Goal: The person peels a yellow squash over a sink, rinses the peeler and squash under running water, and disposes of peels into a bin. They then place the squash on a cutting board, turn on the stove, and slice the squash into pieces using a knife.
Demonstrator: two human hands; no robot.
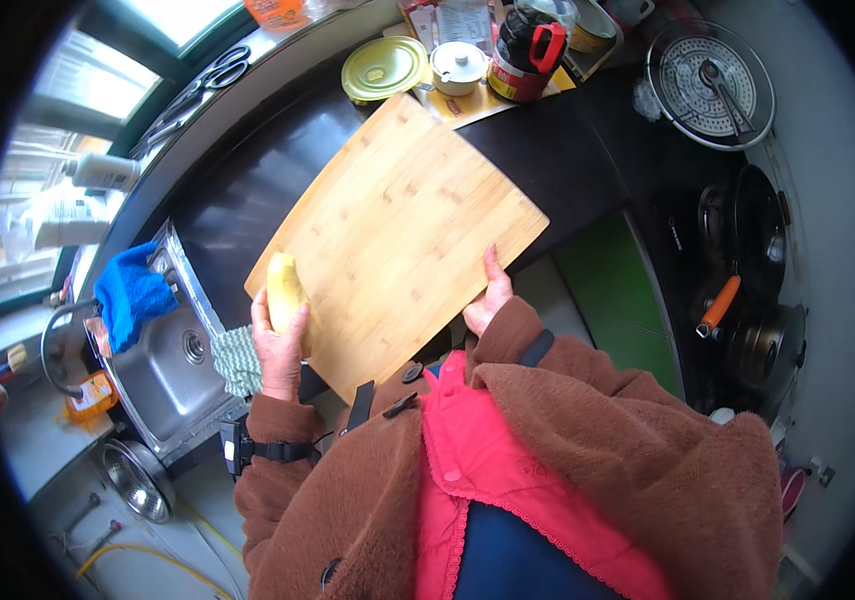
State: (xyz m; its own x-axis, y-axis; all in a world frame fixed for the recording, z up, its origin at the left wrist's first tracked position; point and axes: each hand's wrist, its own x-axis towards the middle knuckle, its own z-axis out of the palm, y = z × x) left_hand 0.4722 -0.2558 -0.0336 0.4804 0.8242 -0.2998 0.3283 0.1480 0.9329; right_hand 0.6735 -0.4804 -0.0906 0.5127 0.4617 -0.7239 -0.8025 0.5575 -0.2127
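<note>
**Holding a pale yellow piece (286,283) and a wooden board (418,220)**

My left fingers (262,310) are curling snugly around the pale yellow piece at the board's eight o'clock. My right fingers (493,266) are gripping the board's edge at four, thumb on top. The board is hiding part of the dark tabletop (583,165). Farther out, a steel sink (160,385) is sitting at eight, a white pot (456,78) at one.

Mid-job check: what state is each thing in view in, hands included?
Left hand: closed around the pale yellow piece
Pale yellow piece: looks peeled
Right hand: gripping the edge of the cutting board
Cutting board: held askew
White pot: lid on
Dark jar: standing upright
Blue cloth: bunched, draped at the sink
Metal utensil: resting in the colander
</note>
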